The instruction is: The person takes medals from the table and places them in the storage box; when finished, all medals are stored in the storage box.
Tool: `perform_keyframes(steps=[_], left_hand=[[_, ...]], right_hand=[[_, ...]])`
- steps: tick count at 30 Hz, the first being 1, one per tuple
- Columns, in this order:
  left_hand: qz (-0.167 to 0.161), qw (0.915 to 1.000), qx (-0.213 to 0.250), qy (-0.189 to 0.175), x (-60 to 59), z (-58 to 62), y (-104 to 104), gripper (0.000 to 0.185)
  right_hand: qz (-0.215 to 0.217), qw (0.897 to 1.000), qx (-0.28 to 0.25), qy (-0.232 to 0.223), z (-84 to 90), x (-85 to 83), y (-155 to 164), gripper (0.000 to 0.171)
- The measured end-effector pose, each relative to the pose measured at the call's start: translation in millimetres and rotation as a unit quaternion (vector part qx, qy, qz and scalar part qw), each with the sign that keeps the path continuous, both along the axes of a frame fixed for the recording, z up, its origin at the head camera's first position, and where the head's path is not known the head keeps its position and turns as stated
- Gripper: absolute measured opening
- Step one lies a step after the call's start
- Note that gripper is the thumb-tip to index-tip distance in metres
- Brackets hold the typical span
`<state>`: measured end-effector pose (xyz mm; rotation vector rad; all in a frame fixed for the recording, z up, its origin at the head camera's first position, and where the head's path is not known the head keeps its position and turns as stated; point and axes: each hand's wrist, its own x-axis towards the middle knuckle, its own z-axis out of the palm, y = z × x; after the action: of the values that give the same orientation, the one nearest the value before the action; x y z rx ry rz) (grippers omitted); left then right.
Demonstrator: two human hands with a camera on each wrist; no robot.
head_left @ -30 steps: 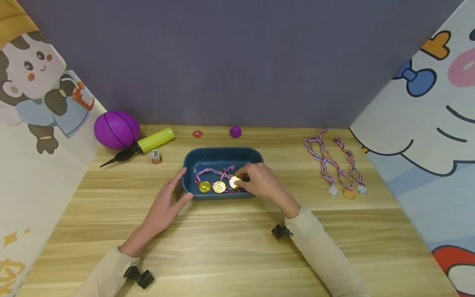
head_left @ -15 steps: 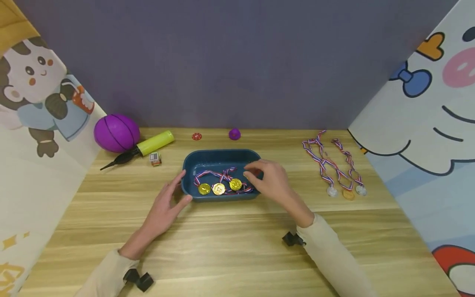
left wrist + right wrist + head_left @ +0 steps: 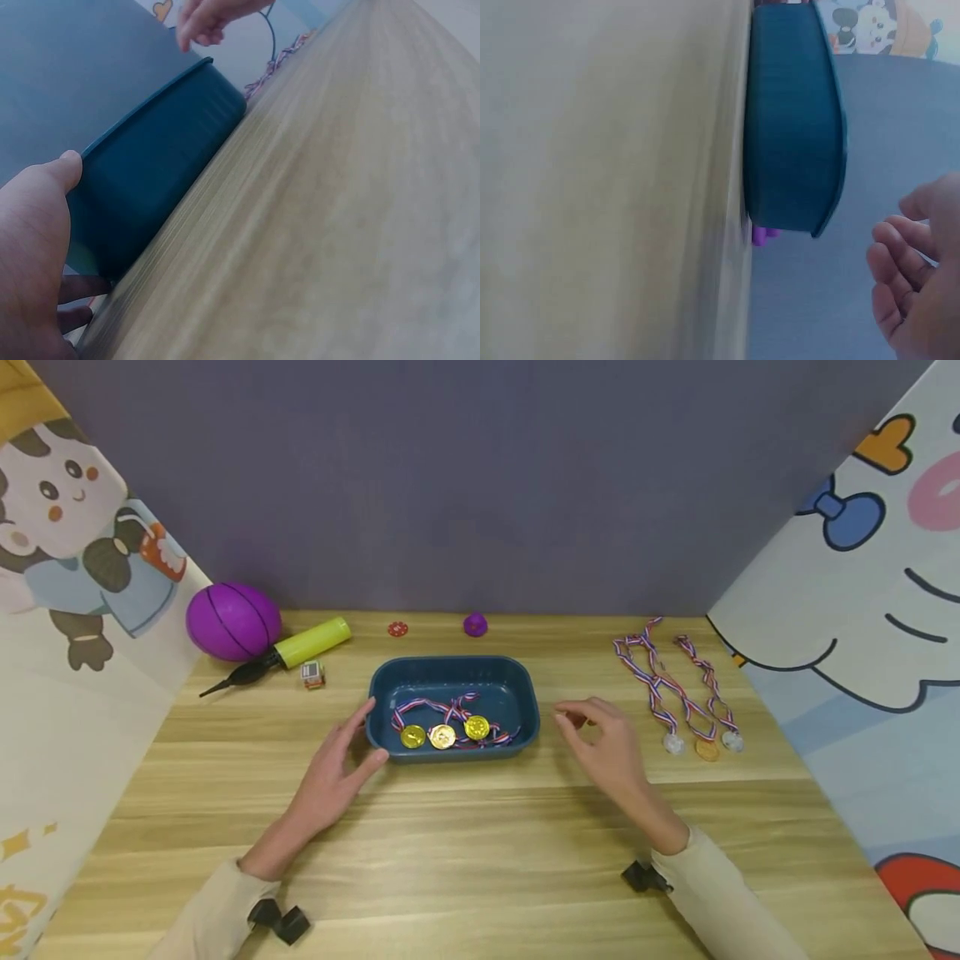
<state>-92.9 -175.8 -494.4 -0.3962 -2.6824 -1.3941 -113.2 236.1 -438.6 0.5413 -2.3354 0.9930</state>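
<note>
A dark blue tray (image 3: 527,692) sits mid-table and holds three gold medals (image 3: 442,735) with striped ribbons. My left hand (image 3: 335,768) rests against the tray's left end, thumb on the near corner and fingers on the rim; the left wrist view shows the tray wall (image 3: 150,180) beside my thumb. My right hand (image 3: 603,743) hovers empty just right of the tray, fingers loosely curled, between the tray and three more medals (image 3: 701,745) lying with their ribbons on the table. In the right wrist view the tray (image 3: 795,135) lies left of my fingers (image 3: 900,255).
At the back left lie a purple ball (image 3: 232,620), a yellow pump (image 3: 288,652) and a small cube (image 3: 312,673). A red token (image 3: 397,628) and a purple knob (image 3: 475,625) sit near the back wall. Cartoon panels close off both sides.
My right hand let go of the third gold medal in the tray and drew out to the right, empty. The left hand stayed on the tray's end.
</note>
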Motion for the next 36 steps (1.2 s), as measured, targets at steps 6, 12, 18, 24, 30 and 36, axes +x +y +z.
perform_keyframes(steps=[6,12,18,24,30,36], left_hand=[[0.002,1.0,0.003,0.004,1.0,1.8,0.9,0.077],[-0.001,1.0,0.0,0.005,-0.7,0.9,3.0,0.077],[-0.002,1.0,0.0,0.004,0.5,3.8,2.2,0.077],[-0.003,1.0,0.002,0.002,3.6,2.8,0.2,0.077],[-0.002,1.0,0.001,-0.001,5.7,3.2,-0.8,0.077],[-0.005,1.0,-0.001,0.002,2.9,4.5,0.9,0.077]], right_hand=[[-0.011,0.998,-0.051,-0.044,-12.6,5.0,28.7,0.013],[-0.045,0.997,-0.047,-0.043,-20.8,10.2,59.5,0.014],[-0.085,0.994,-0.042,-0.052,-28.4,12.8,85.1,0.014],[-0.134,0.985,-0.079,-0.077,-33.0,11.1,100.1,0.01],[-0.206,0.97,-0.059,-0.119,-31.9,13.5,111.3,0.018],[-0.253,0.956,0.007,-0.148,-26.9,17.9,125.4,0.031]])
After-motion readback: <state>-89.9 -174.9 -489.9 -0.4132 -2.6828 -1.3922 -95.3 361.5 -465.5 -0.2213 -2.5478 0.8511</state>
